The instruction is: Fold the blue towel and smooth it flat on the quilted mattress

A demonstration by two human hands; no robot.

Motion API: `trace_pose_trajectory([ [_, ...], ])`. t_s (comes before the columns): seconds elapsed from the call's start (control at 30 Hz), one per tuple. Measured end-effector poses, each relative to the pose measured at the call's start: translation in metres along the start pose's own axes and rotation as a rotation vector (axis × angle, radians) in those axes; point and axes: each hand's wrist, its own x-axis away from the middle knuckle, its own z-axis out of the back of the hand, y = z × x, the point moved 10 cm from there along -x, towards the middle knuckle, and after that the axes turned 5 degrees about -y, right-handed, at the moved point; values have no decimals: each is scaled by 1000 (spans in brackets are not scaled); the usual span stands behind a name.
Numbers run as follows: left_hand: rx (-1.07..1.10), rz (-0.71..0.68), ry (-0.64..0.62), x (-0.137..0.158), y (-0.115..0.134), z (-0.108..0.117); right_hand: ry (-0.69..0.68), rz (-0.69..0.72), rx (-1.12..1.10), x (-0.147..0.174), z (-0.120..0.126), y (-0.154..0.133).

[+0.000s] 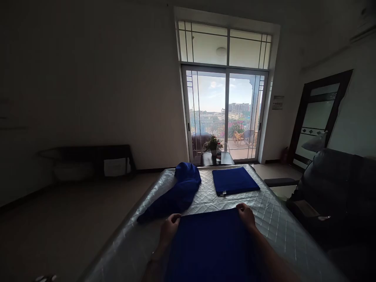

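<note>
A dark blue piece of cloth [210, 243] lies spread before me, its near end running out of the picture. My left hand [170, 229] pinches its far left corner, and my right hand [246, 215] is closed on the far right corner. The cloth's far edge runs nearly straight between them. Beyond my right hand rests a flat, neatly folded blue cloth [236, 180] with a small white tag at its near edge. A crumpled blue cloth [182, 192] is heaped beyond my left hand.
Everything lies on a silver quilted surface [282, 223]. Past its far end stands a small dark table [226, 158] with a potted plant [213, 145] and a bottle [218, 152], before glass sliding doors [211, 102]. At right is a dark armchair [335, 192]; a low bench [96, 150] stands left.
</note>
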Motion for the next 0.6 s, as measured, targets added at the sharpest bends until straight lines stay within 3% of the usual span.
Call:
trace_pose_trajectory([
  [0.23,72,11,-7,2,6,6,-25,5,-79,-14,9,2],
  [0.6,72,6,-59,-10,-3,-11,-33,-40,-87,-10,9,11],
])
